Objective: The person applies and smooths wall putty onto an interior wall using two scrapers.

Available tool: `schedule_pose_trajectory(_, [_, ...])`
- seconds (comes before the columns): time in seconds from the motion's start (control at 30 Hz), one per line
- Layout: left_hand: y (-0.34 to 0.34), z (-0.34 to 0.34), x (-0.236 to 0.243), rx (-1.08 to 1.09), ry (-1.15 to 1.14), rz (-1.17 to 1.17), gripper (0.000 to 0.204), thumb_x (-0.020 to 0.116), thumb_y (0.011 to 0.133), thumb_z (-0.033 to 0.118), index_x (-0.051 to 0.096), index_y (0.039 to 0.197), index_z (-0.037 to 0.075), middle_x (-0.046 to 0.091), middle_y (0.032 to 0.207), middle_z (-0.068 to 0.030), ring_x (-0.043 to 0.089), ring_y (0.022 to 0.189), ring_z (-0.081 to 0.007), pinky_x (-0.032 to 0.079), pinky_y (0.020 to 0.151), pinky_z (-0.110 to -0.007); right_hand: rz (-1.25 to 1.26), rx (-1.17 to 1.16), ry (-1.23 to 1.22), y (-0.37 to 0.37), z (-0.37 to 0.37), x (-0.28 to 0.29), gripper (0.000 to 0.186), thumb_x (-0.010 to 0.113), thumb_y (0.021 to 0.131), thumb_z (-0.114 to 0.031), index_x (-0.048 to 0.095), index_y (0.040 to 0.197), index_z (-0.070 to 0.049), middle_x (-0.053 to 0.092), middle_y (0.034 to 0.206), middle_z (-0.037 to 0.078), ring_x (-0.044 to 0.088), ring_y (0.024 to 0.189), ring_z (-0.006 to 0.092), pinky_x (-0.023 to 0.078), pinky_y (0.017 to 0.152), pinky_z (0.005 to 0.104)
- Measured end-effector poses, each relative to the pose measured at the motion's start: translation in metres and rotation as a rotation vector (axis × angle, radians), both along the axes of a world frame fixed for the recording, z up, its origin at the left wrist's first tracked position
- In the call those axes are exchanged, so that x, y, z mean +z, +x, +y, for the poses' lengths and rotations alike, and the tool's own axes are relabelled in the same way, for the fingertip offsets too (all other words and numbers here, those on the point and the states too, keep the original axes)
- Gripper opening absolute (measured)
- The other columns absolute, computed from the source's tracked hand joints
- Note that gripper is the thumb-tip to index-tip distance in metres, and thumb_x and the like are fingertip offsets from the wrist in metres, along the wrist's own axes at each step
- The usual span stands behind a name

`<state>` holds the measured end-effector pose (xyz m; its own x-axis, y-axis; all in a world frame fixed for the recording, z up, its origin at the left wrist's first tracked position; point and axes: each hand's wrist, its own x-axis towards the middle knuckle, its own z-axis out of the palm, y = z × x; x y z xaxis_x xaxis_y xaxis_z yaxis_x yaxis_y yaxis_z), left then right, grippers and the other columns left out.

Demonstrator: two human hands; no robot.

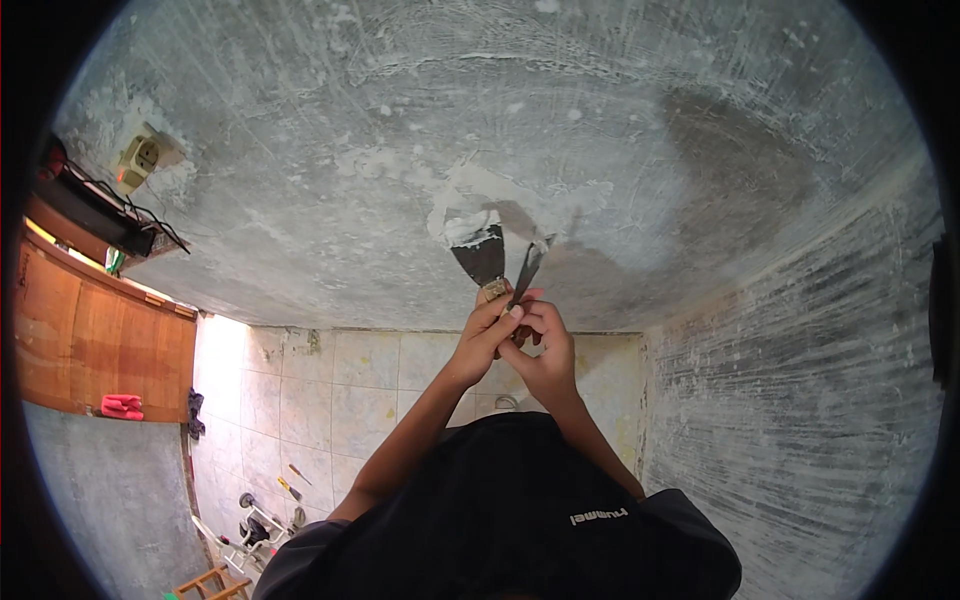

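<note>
My hands are close together in front of the grey wall, both closed. My left hand (480, 338) grips a wide putty knife (482, 262), its dark blade pointing up and its edge loaded with white filler (472, 229). Beside it my right hand (548, 352) appears to hold a narrower putty knife (529, 270), tilted right, with a little white filler near its tip. My left thumb rests at the base of the narrow blade. The fingers mostly hide both handles. Behind the blades, a pale filler patch (490, 188) spreads over the wall (330, 230).
A yellowish wall socket (139, 160) is at upper left, near a dark device (95, 212) with cables on a wooden cabinet (110, 330). A red cloth (122, 407) lies at the cabinet's edge. Tools (289, 487) and a white metal frame (262, 522) are on the tiled floor (310, 400).
</note>
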<state>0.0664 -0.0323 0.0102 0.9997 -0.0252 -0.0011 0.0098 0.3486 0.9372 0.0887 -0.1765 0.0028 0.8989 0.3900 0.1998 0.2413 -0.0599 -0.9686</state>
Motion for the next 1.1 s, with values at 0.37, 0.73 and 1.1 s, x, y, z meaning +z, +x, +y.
schedule_pose_trajectory(0.37, [-0.062, 0.030, -0.009, 0.238, 0.532, -0.277, 0.033, 0.068, 0.095, -0.003, 0.067, 0.126, 0.007, 0.048, 0.119, -0.0040, 0.052, 0.100, -0.0127, 0.044, 0.083, -0.025, 0.046, -0.075, 0.299, 0.025, -0.056, 0.034, 0.035, 0.067, 0.100, -0.010, 0.056, 0.132, 0.002, 0.062, 0.109, 0.006, 0.055, 0.091, 0.0093, 0.045, 0.081, 0.0242])
schedule_pose_trajectory(0.73, [-0.133, 0.035, -0.044, 0.393, 0.157, -0.051, 0.048, 0.048, 0.095, -0.017, 0.022, 0.122, 0.014, 0.049, 0.129, -0.0147, 0.054, 0.097, -0.0149, 0.048, 0.082, -0.029, -0.677, 0.200, -0.792, 0.130, -0.036, 0.224, 0.027, 0.076, 0.098, -0.027, 0.073, 0.112, -0.004, 0.070, 0.077, 0.007, 0.057, 0.060, 0.0122, 0.044, 0.057, 0.0283])
schedule_pose_trajectory(1.1, [-0.097, 0.038, -0.034, 0.377, -0.268, -0.061, 0.059, 0.049, 0.094, -0.015, 0.018, 0.133, 0.018, 0.059, 0.141, -0.0192, 0.056, 0.080, -0.0129, 0.046, 0.061, -0.025, -1.019, 0.328, -1.078, 0.157, 0.035, 0.247, 0.032, 0.075, 0.098, -0.039, 0.066, 0.091, -0.009, 0.054, 0.052, 0.002, 0.051, 0.046, 0.0123, 0.036, 0.048, 0.0294])
